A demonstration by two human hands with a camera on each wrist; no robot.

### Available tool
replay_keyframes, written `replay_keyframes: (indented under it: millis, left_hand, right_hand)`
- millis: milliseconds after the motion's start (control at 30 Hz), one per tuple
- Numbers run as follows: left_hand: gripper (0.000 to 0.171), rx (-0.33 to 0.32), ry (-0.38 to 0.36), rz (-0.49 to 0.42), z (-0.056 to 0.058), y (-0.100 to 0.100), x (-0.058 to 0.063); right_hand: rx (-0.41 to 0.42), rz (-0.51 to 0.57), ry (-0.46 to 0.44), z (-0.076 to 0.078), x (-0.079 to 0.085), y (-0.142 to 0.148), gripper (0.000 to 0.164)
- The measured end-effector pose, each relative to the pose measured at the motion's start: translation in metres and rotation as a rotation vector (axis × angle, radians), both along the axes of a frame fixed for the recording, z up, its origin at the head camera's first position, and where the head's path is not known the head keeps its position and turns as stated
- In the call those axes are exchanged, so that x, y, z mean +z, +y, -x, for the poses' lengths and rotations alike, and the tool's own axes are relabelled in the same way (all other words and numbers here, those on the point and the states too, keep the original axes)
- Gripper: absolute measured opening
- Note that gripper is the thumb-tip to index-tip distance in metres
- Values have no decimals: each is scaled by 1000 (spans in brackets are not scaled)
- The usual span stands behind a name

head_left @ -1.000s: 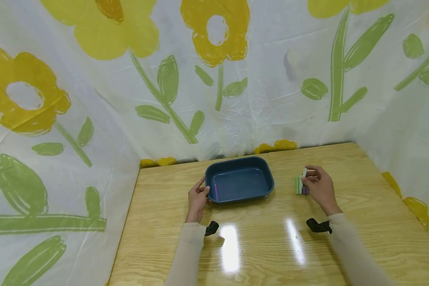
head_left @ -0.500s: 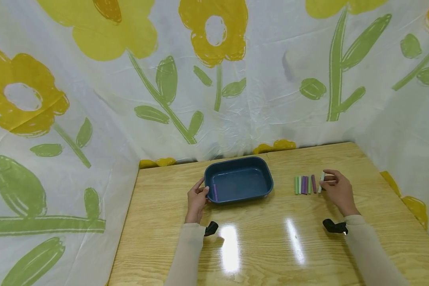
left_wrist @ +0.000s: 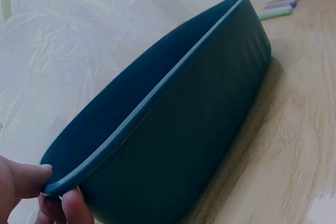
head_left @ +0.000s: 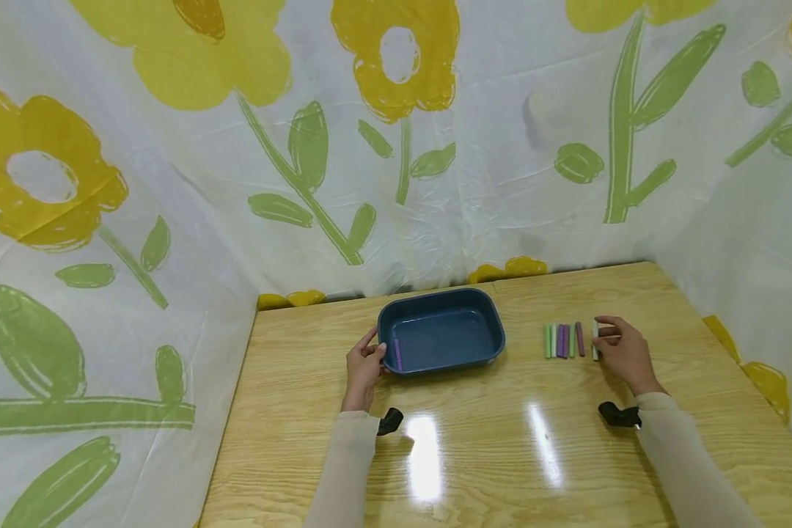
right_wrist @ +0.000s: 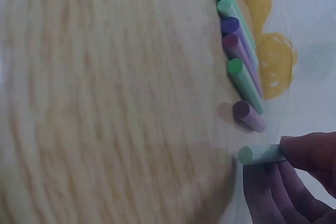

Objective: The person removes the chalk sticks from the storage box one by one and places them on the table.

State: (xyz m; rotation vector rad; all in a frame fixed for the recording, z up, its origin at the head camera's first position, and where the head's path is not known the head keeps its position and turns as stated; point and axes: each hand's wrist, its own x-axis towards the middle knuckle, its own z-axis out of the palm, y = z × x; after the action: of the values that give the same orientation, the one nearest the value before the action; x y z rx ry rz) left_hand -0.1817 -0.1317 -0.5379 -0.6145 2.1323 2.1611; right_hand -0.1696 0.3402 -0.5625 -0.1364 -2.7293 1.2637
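Note:
My left hand [head_left: 363, 370] grips the left end of a dark blue rectangular basin [head_left: 445, 369], thumb over the rim and fingers under it. One purple chalk stick [head_left: 398, 355] lies inside, along the left wall. Right of the basin, my right hand [head_left: 625, 356] pinches a pale, whitish-green chalk stick [right_wrist: 260, 154] between thumb and fingers. That stick is close over the table, at the right end of a row of chalk. The row has a green stick [head_left: 547, 342], a pale one [head_left: 554, 342], purple ones [head_left: 560, 342], another green [head_left: 571, 341] and a reddish-purple one [head_left: 580, 339].
The wooden table [head_left: 482, 440] meets a white curtain [head_left: 495, 183] with yellow flowers along its back edge. More of this cloth hangs at the left and right sides. Black wrist mounts [head_left: 389, 422] stick out from both sleeves.
My right hand has moved right from over the left part of the chalk row to its right end, carrying the pale chalk stick, then lowered it slightly. My left hand and the basin stay put.

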Motion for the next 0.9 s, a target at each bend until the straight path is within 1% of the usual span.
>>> replay_keyframes:
  millis: [233, 333, 433, 567, 733, 900]
  left_hand:
    - [46, 3, 3, -16, -2, 2, -5]
    - [46, 7, 8, -14, -4, 2, -6]
    - [45, 9, 13, -15, -3, 1, -6]
    - [46, 11, 19, -24, -2, 0, -4]
    - [47, 18, 20, -24, 0, 0, -3]
    - [46, 18, 31, -23, 0, 1, -2]
  right_hand:
    - [-21, -24, 9, -2, -2, -6, 40]
    - [-28, -21, 34, -2, -1, -9, 38]
    - [-26, -12, 76, -1, 4, -15, 36]
    - [3, 7, 127, 0, 16, -28, 35]
    - [60, 58, 187, 2, 33, -56, 32]
    - [126, 120, 253, 6, 40, -90, 30]
